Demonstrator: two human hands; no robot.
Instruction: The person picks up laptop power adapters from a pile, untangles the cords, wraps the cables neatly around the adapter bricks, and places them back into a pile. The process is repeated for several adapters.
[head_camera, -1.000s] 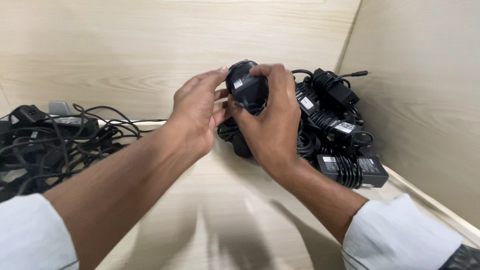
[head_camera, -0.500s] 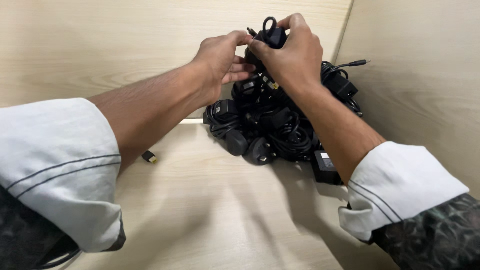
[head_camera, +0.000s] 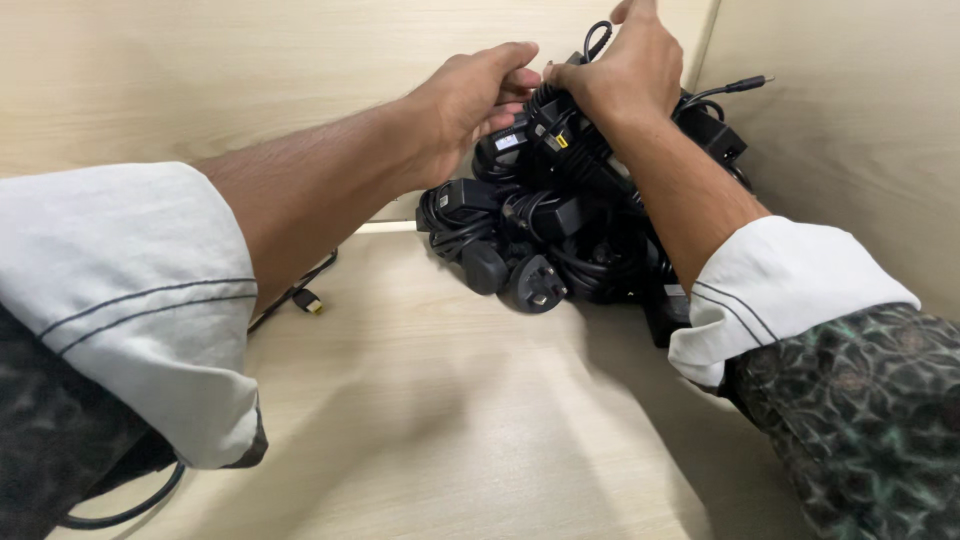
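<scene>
Both hands are working at the top of the adapter pile (head_camera: 560, 230) in the corner of the surface (head_camera: 430, 400): the right hand (head_camera: 625, 70) is gripping a black adapter (head_camera: 560, 135) with its wound cable, fingers closed around it, index lifted. The left hand (head_camera: 470, 95) is curling over the adapter's left side, fingertips touching it, grip half-closed. A plug (head_camera: 538, 285) is lying face-up at the pile's front edge, and a loose cable (head_camera: 295, 298) is running out under the left forearm.
</scene>
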